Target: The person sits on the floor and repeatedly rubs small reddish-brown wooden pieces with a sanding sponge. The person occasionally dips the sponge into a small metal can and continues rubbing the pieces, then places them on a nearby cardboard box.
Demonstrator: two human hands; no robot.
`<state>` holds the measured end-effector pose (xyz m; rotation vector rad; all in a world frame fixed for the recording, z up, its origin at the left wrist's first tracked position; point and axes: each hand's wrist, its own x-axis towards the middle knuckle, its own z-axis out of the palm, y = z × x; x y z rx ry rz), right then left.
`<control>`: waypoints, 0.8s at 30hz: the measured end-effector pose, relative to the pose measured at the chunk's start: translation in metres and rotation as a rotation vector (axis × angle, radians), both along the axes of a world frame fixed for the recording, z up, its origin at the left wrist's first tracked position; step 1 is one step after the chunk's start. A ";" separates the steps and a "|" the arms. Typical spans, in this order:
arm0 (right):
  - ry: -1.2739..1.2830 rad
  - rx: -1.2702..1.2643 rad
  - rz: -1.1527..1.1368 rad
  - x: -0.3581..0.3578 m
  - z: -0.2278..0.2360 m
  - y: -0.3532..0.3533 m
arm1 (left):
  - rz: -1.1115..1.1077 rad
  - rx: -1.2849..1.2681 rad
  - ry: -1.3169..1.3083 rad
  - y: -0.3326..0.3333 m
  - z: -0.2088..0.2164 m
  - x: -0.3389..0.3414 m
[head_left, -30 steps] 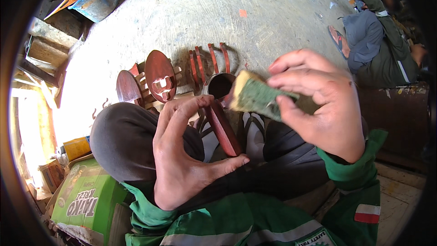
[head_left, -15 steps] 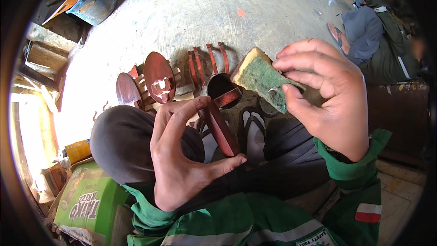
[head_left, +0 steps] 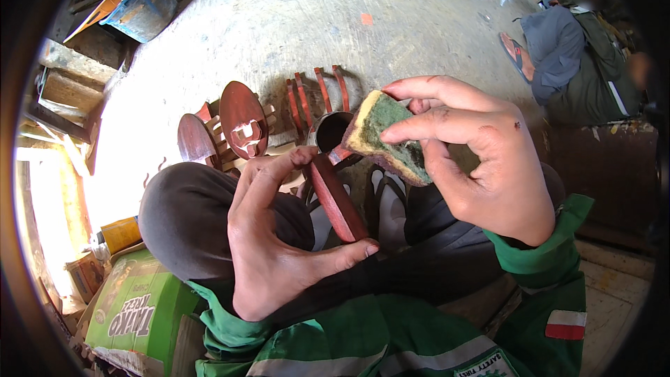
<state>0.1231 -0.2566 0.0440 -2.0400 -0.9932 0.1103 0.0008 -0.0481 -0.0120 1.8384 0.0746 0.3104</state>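
My left hand [head_left: 269,248] pinches a reddish-brown wooden block [head_left: 337,202] end to end, thumb at the near end and fingers at the far one. In my right hand [head_left: 488,160] is a worn green-and-yellow scouring sponge [head_left: 377,126], its yellow edge stained dark, held just above and right of the block and apart from it. Behind the sponge stands a round container [head_left: 331,130] with a dark inside, partly covered. A reddish stick-like piece [head_left: 340,154] shows between sponge and block; its far part is hidden.
Reddish-brown oval wooden pieces [head_left: 243,115] stand on the floor beyond my left knee, with several thin curved red strips [head_left: 324,89] beside them. A green carton [head_left: 139,307] is at my left. Far left is a blue bucket [head_left: 143,10]; another person [head_left: 558,49] sits at the far right.
My right hand has moved left and turned the sponge, so its yellow edge now shows and it covers part of the container. The left hand and wooden block have barely moved.
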 end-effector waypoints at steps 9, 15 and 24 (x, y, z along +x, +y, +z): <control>-0.323 0.004 -0.077 -0.004 -0.008 0.011 | -0.002 -0.336 0.203 0.000 0.009 0.000; -0.641 0.000 -0.050 -0.007 -0.004 0.012 | -0.007 -0.701 0.302 0.003 0.013 -0.003; -0.492 -0.049 0.106 -0.023 -0.010 0.018 | -0.023 -0.545 0.328 0.004 0.008 -0.006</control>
